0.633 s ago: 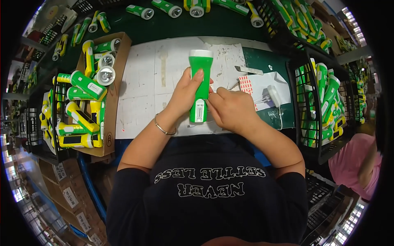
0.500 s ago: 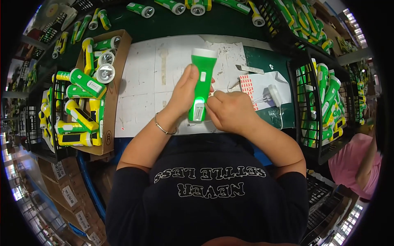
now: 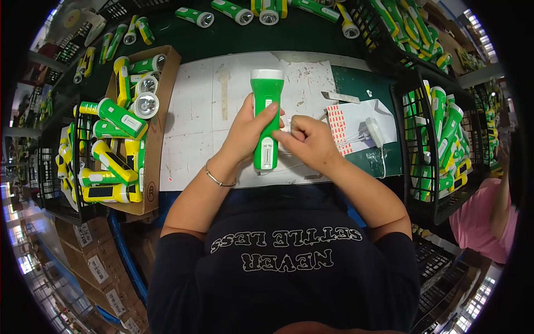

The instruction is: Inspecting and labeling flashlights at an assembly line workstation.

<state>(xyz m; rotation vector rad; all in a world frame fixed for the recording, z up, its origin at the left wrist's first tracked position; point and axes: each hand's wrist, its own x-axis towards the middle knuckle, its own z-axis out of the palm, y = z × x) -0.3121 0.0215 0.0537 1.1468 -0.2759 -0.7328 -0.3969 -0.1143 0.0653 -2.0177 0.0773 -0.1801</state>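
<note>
A green flashlight (image 3: 268, 120) with a white head stands lengthwise above the worktable, its head pointing away from me. My left hand (image 3: 245, 127) is wrapped round its body, with the thumb lying over the switch. Just right of its lower half is my right hand (image 3: 314, 143), fingers curled and thumb tip close to the body. Whatever that hand may pinch is hidden. Thin white cords run behind it from a white plug-in charger (image 3: 374, 131), which lies on white paper with red marks (image 3: 337, 123).
A cardboard box (image 3: 167, 111) of green and yellow flashlights stands at left, beside a black basket (image 3: 83, 167). Another black basket (image 3: 427, 139) of flashlights is at right. A flat metal blade (image 3: 340, 97) lies behind the paper. More flashlights (image 3: 196, 16) line the far side.
The green glow near the flashlight's lower end has gone out. My left thumb has moved onto the switch, and the flashlight has shifted slightly left. My right hand has drawn a little away from its body.
</note>
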